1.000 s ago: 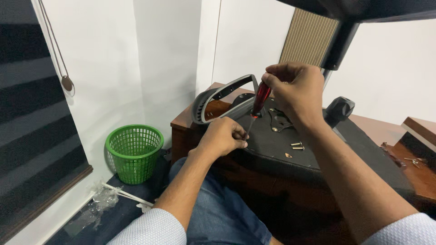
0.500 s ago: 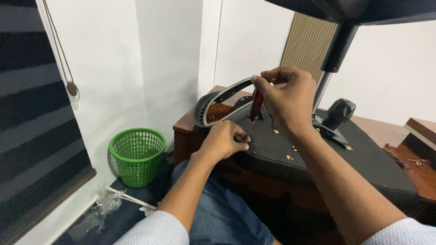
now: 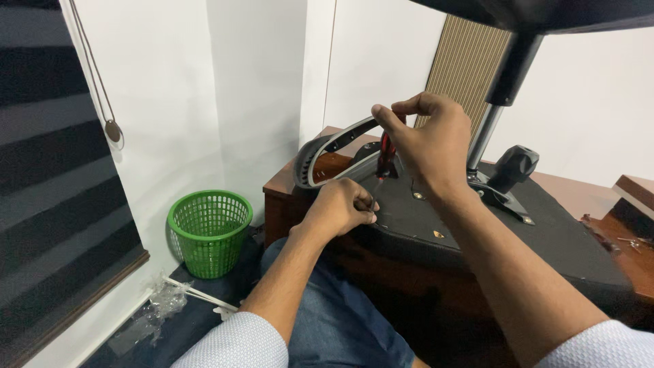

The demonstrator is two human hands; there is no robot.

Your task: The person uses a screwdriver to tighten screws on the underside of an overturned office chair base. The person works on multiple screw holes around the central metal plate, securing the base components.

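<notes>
Screwdriver [image 3: 386, 153] with a red and black handle stands nearly upright over the upturned underside of a black chair seat [image 3: 477, 225], its handle clenched in the right hand [image 3: 429, 140], whose fingers wrap the top. Its shaft slants down toward the left hand [image 3: 340, 204], which is pinched shut at the seat's near left edge; whatever small part it pinches is too small to tell. Two brass-coloured fittings [image 3: 436, 234] sit in the seat's underside just right of the tool. A grey and black curved armrest [image 3: 334, 146] arches off the seat's far left corner. A chrome gas column [image 3: 487, 133] rises from a black mechanism plate [image 3: 501, 194] with a knobbed lever [image 3: 514, 163], toward the chair base overhead.

The seat lies across a dark wooden desk [image 3: 579, 194], overhanging its near edge above the person's denim-clad lap. Some small loose hardware lies near the desk's right edge, blurred.

Left of the desk, open floor runs to the white wall, where a green plastic mesh wastebasket [image 3: 210, 232] stands. Crumpled clear plastic wrap [image 3: 160, 307] and a white strip lie on the floor in front of it. A striped roller blind with a hanging cord fills the left edge.
</notes>
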